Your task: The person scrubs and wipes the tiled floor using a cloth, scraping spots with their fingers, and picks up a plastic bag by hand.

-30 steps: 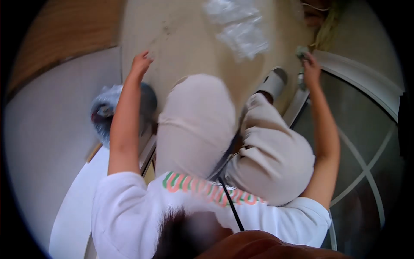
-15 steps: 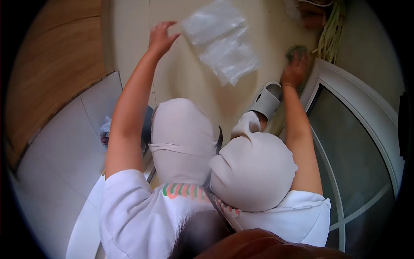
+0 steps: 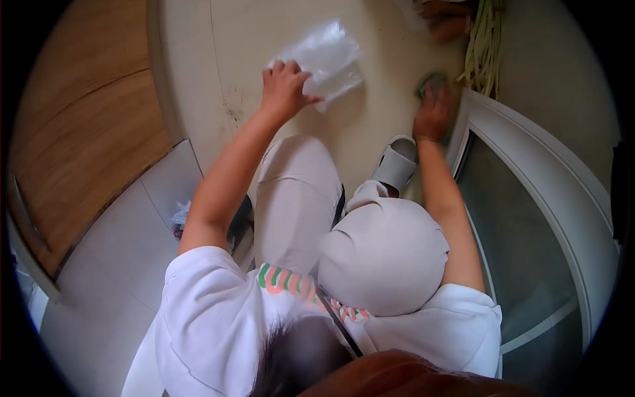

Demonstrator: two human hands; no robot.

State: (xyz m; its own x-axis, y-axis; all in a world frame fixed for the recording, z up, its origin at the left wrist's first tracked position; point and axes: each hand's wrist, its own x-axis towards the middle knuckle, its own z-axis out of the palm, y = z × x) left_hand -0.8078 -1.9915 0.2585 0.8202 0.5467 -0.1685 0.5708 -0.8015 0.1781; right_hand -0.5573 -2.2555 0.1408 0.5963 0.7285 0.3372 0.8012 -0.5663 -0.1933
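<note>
My left hand (image 3: pixel 284 91) reaches over the left edge of a clear plastic bag (image 3: pixel 331 56) on the floor. Its fingers are bent and touch the plastic, while the thumb stands apart from them. To the right, my right hand (image 3: pixel 431 119) is on a dark green cloth or pad (image 3: pixel 428 86) pressed against the floor. The fingers lie over the green thing and are slightly blurred, so its exact kind is hard to make out.
Long pale green leafy strips (image 3: pixel 486 49) lie at the upper right beside brown items (image 3: pixel 450 20). A white-framed glass door (image 3: pixel 529 145) curves along the right. A wooden cabinet front (image 3: pixel 86 86) stands at left. My slippered foot (image 3: pixel 397 165) is near my right hand.
My left hand has moved right and down onto the bag, whose lower part has drawn up and looks more bunched. My right hand stays on the green cloth. The view has shifted slightly.
</note>
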